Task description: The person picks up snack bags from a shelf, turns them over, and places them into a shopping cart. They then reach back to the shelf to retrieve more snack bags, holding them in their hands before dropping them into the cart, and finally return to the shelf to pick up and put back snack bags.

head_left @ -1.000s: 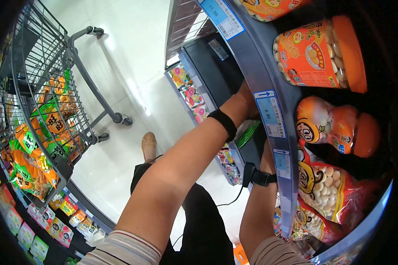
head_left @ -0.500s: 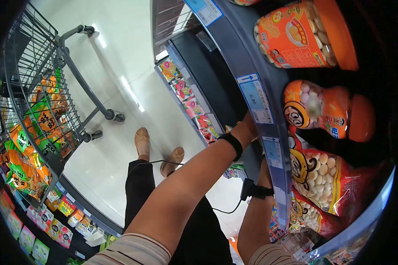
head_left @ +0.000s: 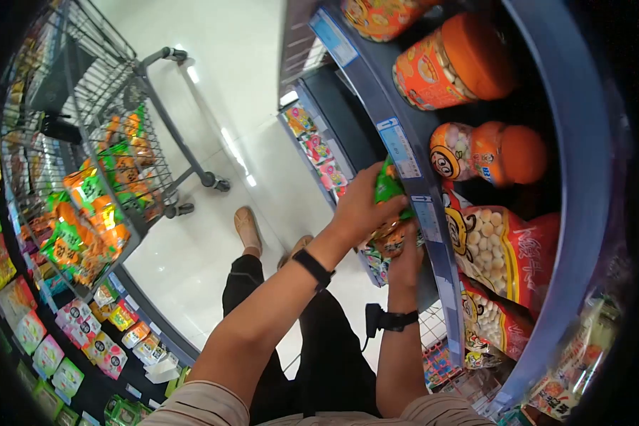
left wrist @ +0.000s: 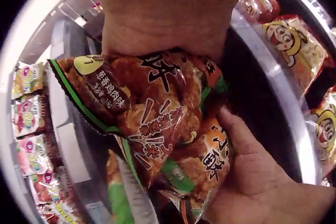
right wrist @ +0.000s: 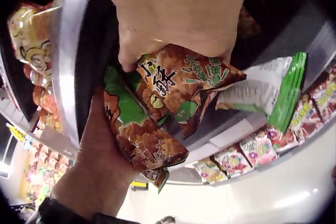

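Note:
Both hands are close together just outside the edge of a grey shelf. My left hand (head_left: 356, 213) grips a brown and green bag of rice crackers (left wrist: 152, 92) whose printed front faces the left wrist camera. Beside it, my right hand (head_left: 404, 263) holds a similar bag of rice crackers (right wrist: 176, 77). The two bags overlap in both wrist views. Another packet (right wrist: 257, 87), with a pale back and a green end, sticks out beside the right hand's bag.
Orange-lidded jars (head_left: 440, 67) and red bags of small round biscuits (head_left: 489, 241) stand on the shelf (head_left: 376, 92) at right. At left is a wire shopping cart (head_left: 145, 177) holding several orange and green snack bags (head_left: 85, 234). Small packets (head_left: 316, 149) line a low shelf ahead.
Both hands, earlier hidden under the shelf edge, have come out toward the body and now show with the cracker bags in them. The view has shifted slightly.

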Demonstrator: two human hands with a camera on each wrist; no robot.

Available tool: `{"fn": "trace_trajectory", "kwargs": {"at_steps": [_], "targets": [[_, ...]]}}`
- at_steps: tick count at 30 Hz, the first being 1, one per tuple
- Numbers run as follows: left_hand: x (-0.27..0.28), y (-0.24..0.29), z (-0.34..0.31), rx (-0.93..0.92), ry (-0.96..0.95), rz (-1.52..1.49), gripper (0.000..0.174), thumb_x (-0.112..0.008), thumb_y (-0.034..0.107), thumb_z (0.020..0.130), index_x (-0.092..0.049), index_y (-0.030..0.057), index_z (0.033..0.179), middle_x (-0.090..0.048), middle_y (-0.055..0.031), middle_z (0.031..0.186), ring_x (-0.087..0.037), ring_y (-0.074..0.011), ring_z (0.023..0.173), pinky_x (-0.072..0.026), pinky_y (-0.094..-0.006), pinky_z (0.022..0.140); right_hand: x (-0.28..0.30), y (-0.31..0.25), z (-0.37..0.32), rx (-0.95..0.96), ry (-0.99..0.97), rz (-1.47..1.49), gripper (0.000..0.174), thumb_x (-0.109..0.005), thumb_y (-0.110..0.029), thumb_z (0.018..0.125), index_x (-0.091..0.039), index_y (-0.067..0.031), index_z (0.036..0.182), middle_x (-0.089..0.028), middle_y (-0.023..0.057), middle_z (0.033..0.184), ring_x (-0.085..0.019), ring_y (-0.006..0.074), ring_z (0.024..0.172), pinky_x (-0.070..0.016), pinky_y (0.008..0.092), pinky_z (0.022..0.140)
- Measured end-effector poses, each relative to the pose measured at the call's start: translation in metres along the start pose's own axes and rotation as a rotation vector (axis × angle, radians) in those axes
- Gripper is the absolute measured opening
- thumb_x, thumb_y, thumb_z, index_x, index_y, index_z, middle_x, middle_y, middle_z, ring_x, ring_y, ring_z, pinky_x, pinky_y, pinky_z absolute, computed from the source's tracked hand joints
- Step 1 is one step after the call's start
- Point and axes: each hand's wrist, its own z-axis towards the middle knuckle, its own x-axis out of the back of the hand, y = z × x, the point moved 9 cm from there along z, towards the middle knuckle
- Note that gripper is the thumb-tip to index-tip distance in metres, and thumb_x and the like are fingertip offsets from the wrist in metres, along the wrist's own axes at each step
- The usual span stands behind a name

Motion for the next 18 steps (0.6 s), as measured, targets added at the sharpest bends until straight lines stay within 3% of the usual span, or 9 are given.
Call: {"fn": "trace_trajectory", "kwargs": {"at_steps": [1,4,8,11,14,18], "targets": [[0.015,0.000,-0.016,0.024,0.032,0.001,0.075,-0.078,0.034,0.089,-0.046,-0.0014,0.146,-0.059,-0.0223,0.137,-0.057,-0.0320,0.130,-0.0424,-0.0388,0.111,-0.023,-0.008,-0.017,0.023,-0.138,-0.010,0.058,-0.068,-0.033,0.100,-0.050,-0.0005,0.144,-0.060,0.0086,0.135,-0.063,0.0170,0.111,-0.0545,0.0315,0.090],[0.062,-0.005,-0.059,0.090,0.127,-0.013,0.081,-0.078,0.037,0.090,-0.041,-0.0031,0.150,-0.053,-0.0244,0.142,-0.053,-0.0331,0.134,-0.0397,-0.0391,0.113,-0.046,0.010,-0.052,-0.004,-0.293,-0.141,0.058,-0.061,-0.034,0.105,-0.042,-0.0013,0.150,-0.053,0.0105,0.144,-0.055,0.0208,0.129,-0.0475,0.0372,0.106],[0.146,0.005,-0.137,0.127,0.321,-0.005,0.085,-0.078,0.038,0.088,-0.039,-0.0040,0.150,-0.052,-0.0231,0.141,-0.052,-0.0355,0.134,-0.0403,-0.0410,0.113,-0.105,0.015,-0.120,-0.105,-0.542,-0.133,0.068,-0.071,-0.030,0.098,-0.040,-0.0007,0.151,-0.054,0.0083,0.143,-0.056,0.0192,0.127,-0.0473,0.0372,0.107],[0.220,0.051,-0.199,0.140,0.457,-0.072,0.085,-0.080,0.030,0.088,-0.036,-0.0056,0.152,-0.051,-0.0192,0.143,-0.049,-0.0296,0.136,-0.0383,-0.0399,0.115,-0.162,0.002,-0.176,-0.072,-0.713,-0.198,0.069,-0.073,-0.028,0.094,-0.042,-0.0006,0.149,-0.056,0.0082,0.140,-0.058,0.0189,0.124,-0.0479,0.0371,0.106],[0.301,0.118,-0.243,-0.015,0.609,-0.215,0.085,-0.078,0.028,0.090,-0.033,-0.0052,0.154,-0.051,-0.0178,0.144,-0.050,-0.0254,0.134,-0.0388,-0.0388,0.114,-0.253,-0.040,-0.249,0.018,-0.937,-0.207,0.059,-0.073,-0.020,0.093,-0.049,-0.0006,0.143,-0.062,0.0069,0.129,-0.062,0.0160,0.114,-0.0506,0.0338,0.101],[0.410,0.154,-0.290,-0.046,0.876,-0.207,0.087,-0.074,0.035,0.094,-0.028,-0.0062,0.156,-0.054,-0.0151,0.141,-0.055,-0.0210,0.125,-0.0443,-0.0347,0.108,-0.371,-0.061,-0.327,0.016,-1.163,-0.212,0.060,-0.075,-0.016,0.092,-0.047,-0.0019,0.143,-0.063,0.0066,0.127,-0.062,0.0140,0.114,-0.0514,0.0320,0.099]]}}
